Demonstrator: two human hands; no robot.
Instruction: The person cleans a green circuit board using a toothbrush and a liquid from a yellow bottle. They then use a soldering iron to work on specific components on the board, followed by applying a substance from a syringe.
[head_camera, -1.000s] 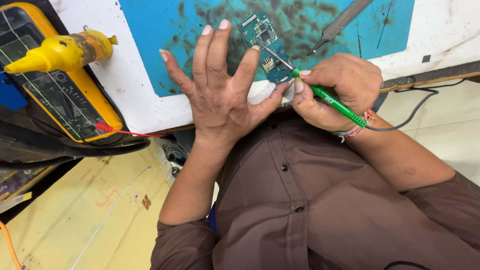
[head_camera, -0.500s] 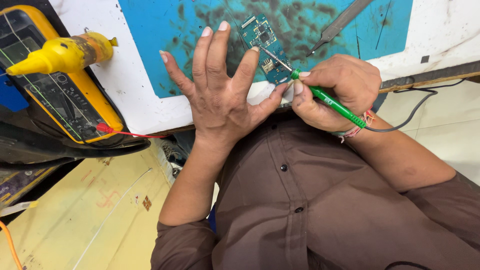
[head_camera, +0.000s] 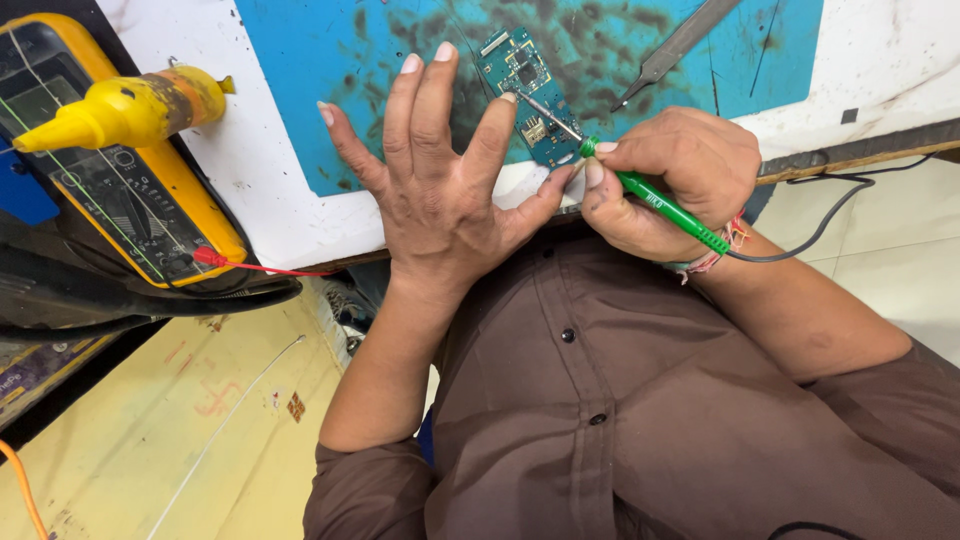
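A small blue-green circuit board (head_camera: 522, 88) lies on a stained blue work mat (head_camera: 320, 90). My left hand (head_camera: 440, 190) rests flat on the mat with fingers spread, its index fingertip pressing on the board's lower part. My right hand (head_camera: 670, 175) grips a green-handled soldering iron (head_camera: 660, 208) like a pen; its metal tip touches the board just beside my left index finger. A black cord runs from the iron's rear off to the right.
A yellow multimeter (head_camera: 110, 180) with a red lead lies at the left, a yellow squeeze bottle (head_camera: 125, 110) resting on it. Metal tweezers (head_camera: 675, 48) lie on the mat beyond my right hand. The white bench edge (head_camera: 880, 100) runs right.
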